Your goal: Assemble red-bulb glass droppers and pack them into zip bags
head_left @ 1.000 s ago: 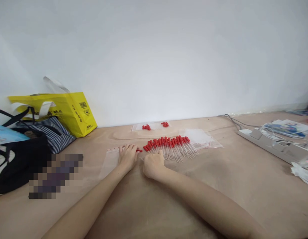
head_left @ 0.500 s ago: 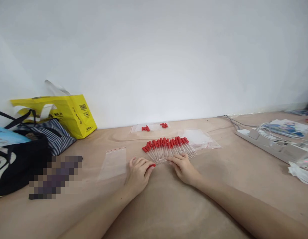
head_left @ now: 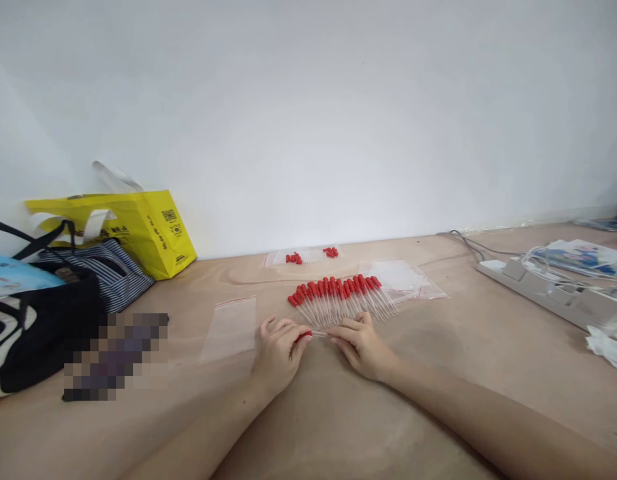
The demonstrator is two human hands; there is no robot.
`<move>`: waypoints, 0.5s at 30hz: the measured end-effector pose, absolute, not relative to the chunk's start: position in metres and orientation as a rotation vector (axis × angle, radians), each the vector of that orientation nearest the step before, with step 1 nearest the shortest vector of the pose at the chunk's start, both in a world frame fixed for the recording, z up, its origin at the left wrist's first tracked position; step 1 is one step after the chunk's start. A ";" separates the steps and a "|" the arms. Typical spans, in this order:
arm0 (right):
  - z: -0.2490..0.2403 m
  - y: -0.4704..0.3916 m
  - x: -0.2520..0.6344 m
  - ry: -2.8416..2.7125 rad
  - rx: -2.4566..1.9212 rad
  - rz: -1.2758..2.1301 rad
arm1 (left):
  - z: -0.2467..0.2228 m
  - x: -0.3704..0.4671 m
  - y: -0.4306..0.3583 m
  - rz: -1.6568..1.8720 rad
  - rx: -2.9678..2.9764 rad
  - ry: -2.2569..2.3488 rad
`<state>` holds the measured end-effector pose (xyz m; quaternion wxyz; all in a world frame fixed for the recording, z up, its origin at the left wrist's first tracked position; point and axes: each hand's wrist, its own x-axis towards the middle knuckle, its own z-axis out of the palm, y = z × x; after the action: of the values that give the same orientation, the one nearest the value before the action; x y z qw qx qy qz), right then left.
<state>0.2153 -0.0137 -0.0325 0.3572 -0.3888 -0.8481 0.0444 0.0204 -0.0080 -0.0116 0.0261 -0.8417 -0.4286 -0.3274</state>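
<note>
Two hands, left [head_left: 281, 353] and right [head_left: 363, 348], face inward, fingers pinching red cap [head_left: 304, 335] and clear tube [head_left: 319, 334].

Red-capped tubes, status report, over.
Left hand: gripping red cap. Right hand: pinching clear tube. Capped tubes fanned just beyond. Nothing between the hands but that tube.
</note>
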 end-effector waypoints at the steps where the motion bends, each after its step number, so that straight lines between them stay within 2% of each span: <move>1: -0.033 -0.013 0.215 -2.195 -0.995 0.104 | -0.012 0.020 -0.009 -1.024 -2.601 -1.326; 10: -0.030 -0.006 0.219 -2.317 -0.908 -0.123 | -0.011 0.020 -0.013 -0.961 -2.700 -1.220; 15: -0.031 -0.008 0.213 -2.274 -0.916 -0.123 | -0.011 0.023 -0.013 -0.983 -2.699 -1.180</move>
<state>0.2131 -0.0084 -0.0306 0.3367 -0.3515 -0.8723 -0.0473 0.0227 -0.0127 -0.0110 0.0180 -0.8690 -0.3798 -0.3166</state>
